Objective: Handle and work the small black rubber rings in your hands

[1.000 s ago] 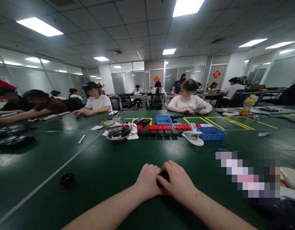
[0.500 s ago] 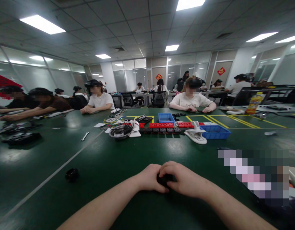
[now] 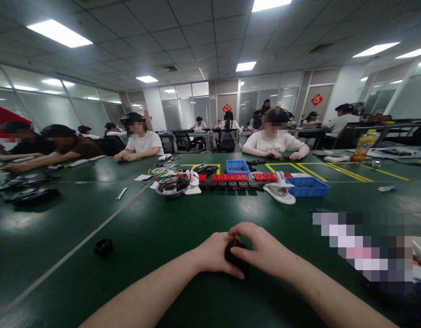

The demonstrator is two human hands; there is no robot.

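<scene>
A small dark rounded object [image 3: 233,256] sits low over the green table, between my two hands; its kind is hidden by my fingers. My left hand [image 3: 216,255] wraps round its left side, thumb toward me. Over its top and right side curls my right hand [image 3: 256,248], the thumb lying across it and the fingertips near my left knuckles. To the left on the table lies a black ring-shaped part [image 3: 103,248], apart from both hands.
An open-end wrench [image 3: 121,194] lies at left. Farther off are a metal bowl [image 3: 170,189] with cables, red power strips [image 3: 230,177], a white clamp base [image 3: 280,193] and a blue bin [image 3: 308,187]. A drink bottle [image 3: 364,146] stands at right. Several people sit around the table.
My right hand has lifted slightly and its thumb has shifted up and left across the dark object. My left hand stays nearly in place around it.
</scene>
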